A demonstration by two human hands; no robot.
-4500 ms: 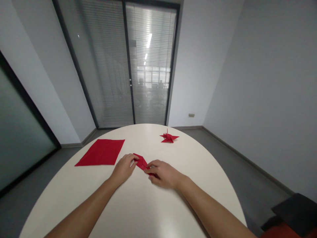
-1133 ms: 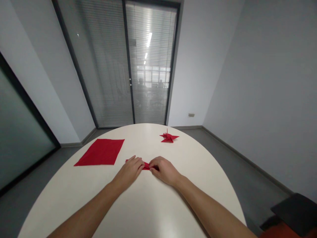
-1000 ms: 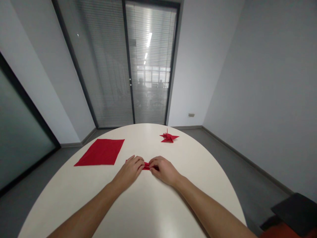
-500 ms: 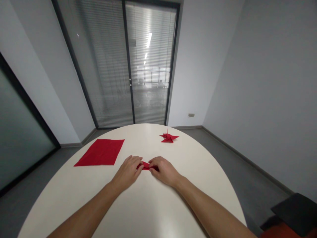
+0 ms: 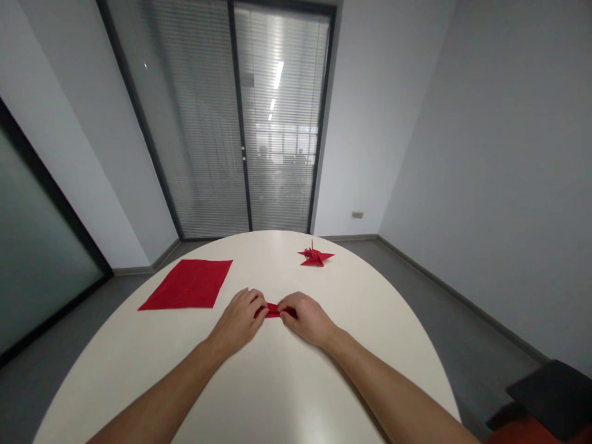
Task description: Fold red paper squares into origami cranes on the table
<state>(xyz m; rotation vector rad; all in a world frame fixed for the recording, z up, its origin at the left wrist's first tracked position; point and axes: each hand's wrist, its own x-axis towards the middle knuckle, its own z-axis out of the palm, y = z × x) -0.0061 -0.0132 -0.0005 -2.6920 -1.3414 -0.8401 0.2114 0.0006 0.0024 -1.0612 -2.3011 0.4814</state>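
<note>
A small piece of folded red paper (image 5: pixel 272 310) lies low over the middle of the table, between my hands. My left hand (image 5: pixel 243 313) pinches its left end, fingers curled and thumb in front. At the other end my right hand (image 5: pixel 303 316) grips the paper between thumb and fingers. Only a short strip shows between them; both ends are covered by my fingers. Beyond my right hand sit red paper cranes or a similar folded figure (image 5: pixel 315 256), with pointed tips. To the left a flat red sheet of paper (image 5: pixel 189 283) is spread out.
The round white table (image 5: pixel 250 401) fills the foreground, its curved edge visible on both sides. A dark chair (image 5: pixel 555 391) with a red-orange part stands at the lower right. Behind the table is a glass partition (image 5: pixel 208 142) with blinds.
The fingers of my left hand have curled a little more over the left end of the folded paper. My right hand has barely shifted.
</note>
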